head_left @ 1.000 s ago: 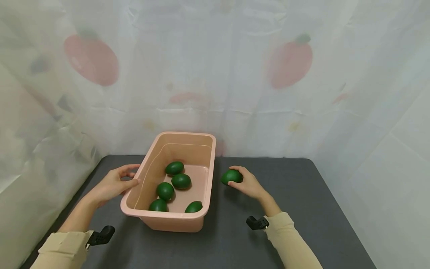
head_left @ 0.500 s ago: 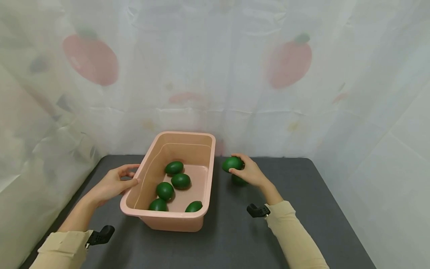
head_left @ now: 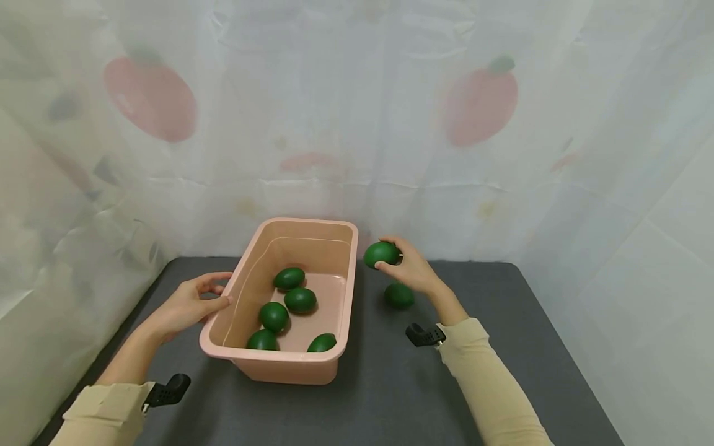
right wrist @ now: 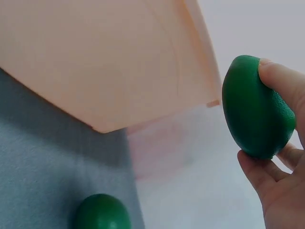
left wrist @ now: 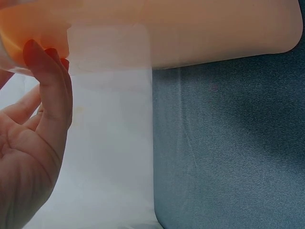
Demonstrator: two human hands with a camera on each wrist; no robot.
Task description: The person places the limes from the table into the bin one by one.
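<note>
The right hand (head_left: 409, 267) has its fingers and thumb curled round a green lime (head_left: 382, 254), held in the air just beside the far right corner of the pink tub (head_left: 287, 365), a little above its rim. From the right wrist view the fruit looks smooth, slightly matte and egg-shaped, pinched between thumb and fingertips with the tub's outer wall close behind it. As I read it, the carrying step is in hand: the lime is lifted but not yet over the tub's opening, so the next move would call for a short sideways pass over the rim and a gentle release, low enough that it does not bounce out.

The left hand (head_left: 186, 305) rests against the tub's left rim with fingers relaxed, steadying rather than gripping. Inside the tub lie five more limes (head_left: 300, 300), loosely grouped on its floor. The tub is rectangular with rounded corners and a rolled lip, seemingly thin plastic. One loose lime (head_left: 399, 295) sits on the dark grey, cloth-like desk (head_left: 502, 322), below the right hand. Behind hangs a pale curtain (head_left: 357, 124) with faded red fruit prints.
</note>
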